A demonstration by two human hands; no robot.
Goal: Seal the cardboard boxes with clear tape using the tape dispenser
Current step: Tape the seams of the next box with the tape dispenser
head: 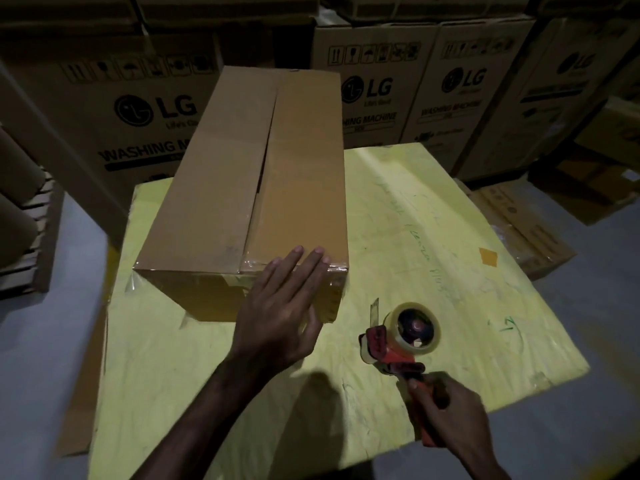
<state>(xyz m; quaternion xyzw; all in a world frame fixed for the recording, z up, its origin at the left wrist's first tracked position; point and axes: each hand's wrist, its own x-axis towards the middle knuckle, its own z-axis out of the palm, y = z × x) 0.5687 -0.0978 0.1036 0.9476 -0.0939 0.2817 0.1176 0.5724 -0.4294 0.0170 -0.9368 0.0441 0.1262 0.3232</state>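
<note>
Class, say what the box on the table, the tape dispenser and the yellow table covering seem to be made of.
Box: matte brown cardboard, by its folded flaps. Tape dispenser: red frame, probably hard plastic; its roll is glossy clear film. Yellow covering: a thin creased sheet, paper or plastic, unclear.

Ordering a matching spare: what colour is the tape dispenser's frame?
The tape dispenser frame is red-orange, shown in the head view.

A yellow sheet [433, 220] with green scribbles lies before stacked LG washing machine cartons [367, 91].
</note>
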